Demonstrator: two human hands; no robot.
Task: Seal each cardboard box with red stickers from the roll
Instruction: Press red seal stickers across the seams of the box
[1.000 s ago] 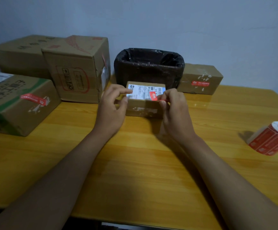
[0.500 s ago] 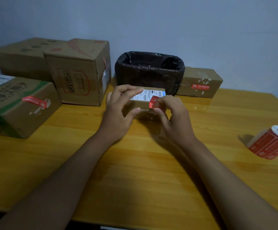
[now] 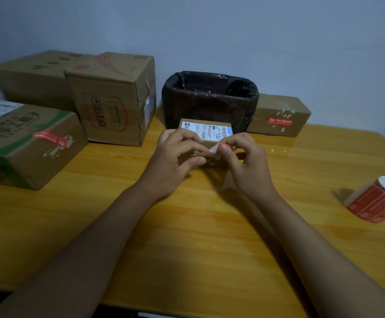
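Red sticker (image 3: 219, 148) pinched between left hand (image 3: 175, 161) and right hand (image 3: 246, 166), both grips narrow, held over small box (image 3: 206, 131) mid-counter (image 3: 187, 237), probably peeling backing for sealing. Roll (image 3: 379, 199) parked far right, within reach.

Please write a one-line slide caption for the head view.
Both hands peel a red sticker over the small box.
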